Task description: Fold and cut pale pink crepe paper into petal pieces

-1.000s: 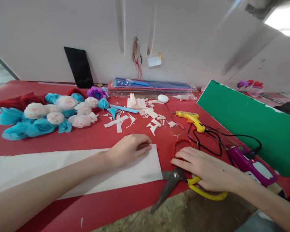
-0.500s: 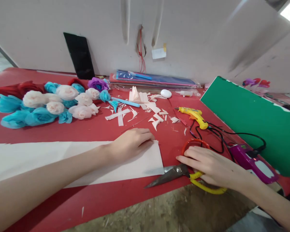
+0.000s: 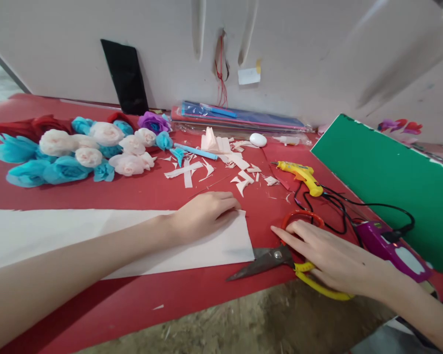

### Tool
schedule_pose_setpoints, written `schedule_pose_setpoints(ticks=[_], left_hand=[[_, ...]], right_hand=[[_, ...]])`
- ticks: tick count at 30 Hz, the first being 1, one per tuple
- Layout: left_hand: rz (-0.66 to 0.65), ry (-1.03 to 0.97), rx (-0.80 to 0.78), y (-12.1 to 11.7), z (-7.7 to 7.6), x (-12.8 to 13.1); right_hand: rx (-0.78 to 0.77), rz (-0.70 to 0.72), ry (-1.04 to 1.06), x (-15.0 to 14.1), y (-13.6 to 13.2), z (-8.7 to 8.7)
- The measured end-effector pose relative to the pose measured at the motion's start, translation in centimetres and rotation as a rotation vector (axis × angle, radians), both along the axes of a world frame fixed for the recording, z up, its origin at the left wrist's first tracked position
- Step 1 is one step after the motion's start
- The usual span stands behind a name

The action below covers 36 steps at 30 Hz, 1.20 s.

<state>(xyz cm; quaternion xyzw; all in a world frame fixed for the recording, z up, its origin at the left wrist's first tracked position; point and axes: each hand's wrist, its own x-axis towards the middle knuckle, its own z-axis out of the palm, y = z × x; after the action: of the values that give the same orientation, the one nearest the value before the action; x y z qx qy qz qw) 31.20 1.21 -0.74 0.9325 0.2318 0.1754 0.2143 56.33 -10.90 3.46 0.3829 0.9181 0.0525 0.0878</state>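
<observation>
By the right hand (image 3: pixel 328 255), the scissors (image 3: pixel 278 254) were gripped with fingers closed at the handles, the index finger extended. The left hand (image 3: pixel 206 216) was rested, fingers curled, on the white paper (image 3: pixel 59 226); any pinch could not be told. From there, the scissors were seen at 4 o'clock, a blade under the paper, scraps (image 3: pixel 239 160) at 1, flowers (image 3: pixel 68 169) at 10, all on the bench (image 3: pixel 133 314).

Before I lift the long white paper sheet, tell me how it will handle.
The long white paper sheet will probably be floppy and light: one blade of the metal scissors with red and yellow handles seems to show faintly through it. Being so long, it would likely sag if raised only by the end under the left hand.
</observation>
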Motion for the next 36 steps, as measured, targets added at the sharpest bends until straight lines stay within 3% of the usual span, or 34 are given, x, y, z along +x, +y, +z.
schedule_pose_setpoints(ticks=[16,23,30,36], left_hand=[[0.001,-0.04,0.018,-0.2,0.0,0.2],[-0.01,-0.045,0.008,-0.3,0.0,0.2],[-0.02,-0.037,-0.052,0.0,0.7,-0.3],[-0.233,-0.041,0.036,0.5,1.7,-3.8]], right_hand=[[-0.007,0.055,0.081,-1.6,0.5,-0.8],[0.089,0.154,0.089,-1.6,0.7,0.2],[0.072,0.13,0.095,-1.4,0.5,0.1],[0.039,0.111,0.083,-0.9,0.8,0.1]])
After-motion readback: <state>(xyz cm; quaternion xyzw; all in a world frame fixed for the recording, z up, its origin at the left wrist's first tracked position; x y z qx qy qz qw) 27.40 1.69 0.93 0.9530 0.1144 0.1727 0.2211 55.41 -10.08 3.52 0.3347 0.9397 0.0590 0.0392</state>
